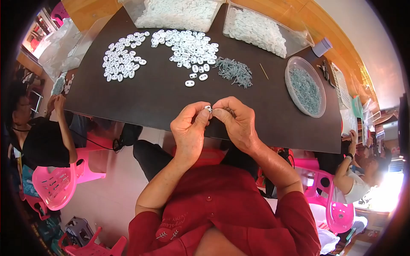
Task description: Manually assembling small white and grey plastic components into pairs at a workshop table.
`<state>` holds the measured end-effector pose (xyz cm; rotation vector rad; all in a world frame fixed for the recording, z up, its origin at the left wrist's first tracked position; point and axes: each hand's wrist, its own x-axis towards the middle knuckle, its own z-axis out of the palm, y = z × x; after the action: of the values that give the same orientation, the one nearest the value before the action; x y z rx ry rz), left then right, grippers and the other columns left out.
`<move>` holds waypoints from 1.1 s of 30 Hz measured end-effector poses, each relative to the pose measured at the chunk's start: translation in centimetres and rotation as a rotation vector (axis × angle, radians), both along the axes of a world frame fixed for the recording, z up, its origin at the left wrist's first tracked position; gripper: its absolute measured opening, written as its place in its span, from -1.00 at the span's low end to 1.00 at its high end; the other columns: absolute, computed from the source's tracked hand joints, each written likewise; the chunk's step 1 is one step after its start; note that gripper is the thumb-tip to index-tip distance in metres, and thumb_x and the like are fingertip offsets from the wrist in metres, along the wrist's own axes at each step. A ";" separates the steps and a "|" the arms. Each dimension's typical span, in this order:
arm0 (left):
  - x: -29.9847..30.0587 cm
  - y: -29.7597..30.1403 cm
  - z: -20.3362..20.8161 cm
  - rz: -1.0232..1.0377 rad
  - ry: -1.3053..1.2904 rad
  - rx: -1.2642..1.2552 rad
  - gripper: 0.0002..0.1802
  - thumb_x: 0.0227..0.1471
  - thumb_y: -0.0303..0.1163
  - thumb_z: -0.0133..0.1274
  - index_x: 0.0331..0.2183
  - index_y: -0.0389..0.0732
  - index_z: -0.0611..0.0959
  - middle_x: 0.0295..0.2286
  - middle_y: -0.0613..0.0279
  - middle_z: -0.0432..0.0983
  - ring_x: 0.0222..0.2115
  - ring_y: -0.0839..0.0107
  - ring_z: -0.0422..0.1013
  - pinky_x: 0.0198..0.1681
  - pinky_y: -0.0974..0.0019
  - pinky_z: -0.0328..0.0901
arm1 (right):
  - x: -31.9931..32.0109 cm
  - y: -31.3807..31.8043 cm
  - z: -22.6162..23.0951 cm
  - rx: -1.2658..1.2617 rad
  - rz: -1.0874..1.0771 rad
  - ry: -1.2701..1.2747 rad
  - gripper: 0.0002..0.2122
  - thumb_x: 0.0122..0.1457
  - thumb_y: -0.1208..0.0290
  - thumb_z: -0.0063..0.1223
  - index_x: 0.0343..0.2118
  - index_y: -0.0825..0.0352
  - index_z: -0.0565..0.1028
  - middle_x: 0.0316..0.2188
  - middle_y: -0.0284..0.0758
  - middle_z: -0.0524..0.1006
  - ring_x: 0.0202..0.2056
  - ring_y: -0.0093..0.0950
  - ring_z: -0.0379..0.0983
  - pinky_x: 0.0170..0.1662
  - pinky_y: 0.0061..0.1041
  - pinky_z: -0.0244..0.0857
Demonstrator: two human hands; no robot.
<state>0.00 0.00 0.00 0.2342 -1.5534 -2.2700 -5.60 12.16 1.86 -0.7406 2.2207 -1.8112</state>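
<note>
Clear bin (130, 13) cut off by top edge. Left hand (187, 128): thumb and forefinger pinched on white holed piece (208, 108), half covered, above dark table (141, 100). Right hand (239, 126): fingertips closed beside it, apparently on grey pin (211, 111), mostly hidden.

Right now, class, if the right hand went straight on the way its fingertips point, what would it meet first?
Probably the small white piece pinched in the left hand, then that hand itself. The right hand looks almost against the piece; whether they touch is hard to tell.
</note>
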 end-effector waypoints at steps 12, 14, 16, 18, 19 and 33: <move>0.4 0.5 -0.6 0.117 0.035 -0.275 -0.90 0.04 -0.56 0.02 -0.35 -0.36 0.58 -0.51 0.38 0.42 -0.55 0.68 0.25 -0.51 0.59 0.18 | 0.4 -1.2 -0.7 0.036 -0.054 0.177 -0.97 0.03 0.63 -0.07 -0.50 0.39 0.38 -0.57 -0.27 0.39 -0.48 -0.36 0.34 -0.41 -0.42 0.23; 0.5 0.5 -0.9 0.154 0.025 -0.337 -0.90 0.04 -0.57 0.01 -0.36 -0.37 0.59 -0.52 0.39 0.41 -0.56 0.68 0.25 -0.51 0.59 0.18 | 0.6 -1.4 -0.8 0.073 -0.088 0.256 -0.98 0.02 0.61 -0.07 -0.50 0.38 0.38 -0.57 -0.24 0.38 -0.48 -0.29 0.33 -0.40 -0.37 0.22; 0.4 0.4 -0.9 0.156 0.032 -0.330 -0.90 0.04 -0.57 0.01 -0.35 -0.37 0.58 -0.51 0.37 0.42 -0.56 0.67 0.25 -0.51 0.59 0.18 | 0.6 -1.6 -0.8 0.096 -0.100 0.283 -0.98 0.02 0.60 -0.07 -0.50 0.38 0.38 -0.56 -0.23 0.39 -0.47 -0.28 0.33 -0.40 -0.36 0.22; 0.3 0.2 -0.8 0.157 0.040 -0.322 -0.90 0.04 -0.57 0.01 -0.35 -0.38 0.58 -0.51 0.35 0.43 -0.55 0.67 0.25 -0.51 0.59 0.18 | 0.5 -1.8 -0.8 0.120 -0.114 0.311 -0.99 0.02 0.60 -0.07 -0.50 0.38 0.38 -0.55 -0.23 0.39 -0.46 -0.27 0.33 -0.39 -0.35 0.22; 0.1 0.1 -0.7 0.120 0.001 -0.165 -0.89 0.03 -0.56 0.02 -0.34 -0.39 0.58 -0.52 0.32 0.45 -0.56 0.65 0.27 -0.52 0.58 0.20 | 0.4 -1.8 -0.8 0.096 -0.107 0.303 -1.00 0.02 0.60 -0.07 -0.48 0.38 0.39 -0.53 -0.22 0.40 -0.46 -0.27 0.33 -0.39 -0.35 0.23; -0.2 -3.1 0.0 0.071 -0.076 0.209 -0.84 0.01 -0.56 0.04 -0.31 -0.43 0.57 -0.55 0.15 0.50 -0.62 0.54 0.34 -0.55 0.50 0.25 | 9.8 -1.0 18.7 -0.255 0.272 0.339 -0.86 -0.22 0.59 0.23 -0.57 0.55 0.53 -0.66 -0.13 0.48 -0.71 -0.41 0.35 -0.74 -0.58 0.08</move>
<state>-0.24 -3.06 -0.01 0.4296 -1.3193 -2.3921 4.18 11.14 20.60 -1.4199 1.9581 -1.9633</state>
